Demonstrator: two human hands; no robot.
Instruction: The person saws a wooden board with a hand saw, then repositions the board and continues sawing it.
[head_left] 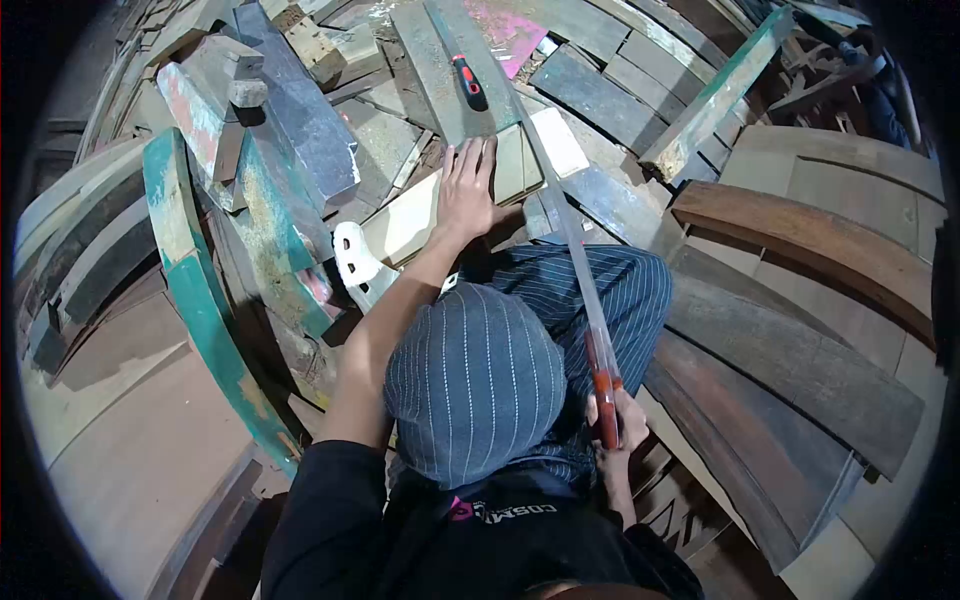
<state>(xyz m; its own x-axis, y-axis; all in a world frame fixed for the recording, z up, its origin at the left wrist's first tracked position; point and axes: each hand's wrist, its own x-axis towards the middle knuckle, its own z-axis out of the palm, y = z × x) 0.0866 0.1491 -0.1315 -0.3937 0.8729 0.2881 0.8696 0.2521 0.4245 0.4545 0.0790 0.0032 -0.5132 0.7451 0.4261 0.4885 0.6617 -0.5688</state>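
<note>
My left hand (466,192) lies with fingers stretched out on a pale board (512,165), close to where a longer grey-green board (425,65) runs away from me. My right hand (622,420) is closed round the orange-red handle of a long handsaw (566,215). Its blade points forward, passing along the right side of the boards. On the long board rests a second tool with a red and black handle (469,84) and a narrow grey blade. A white piece with holes (362,262) sits left of my left wrist.
My legs in striped trousers (475,380) are bent between the arms. Painted planks (205,320) and a dark block (310,135) are stacked at left. Brown timber (800,250) and grey planks (790,370) lie at right. A pink sheet (508,35) lies at the back.
</note>
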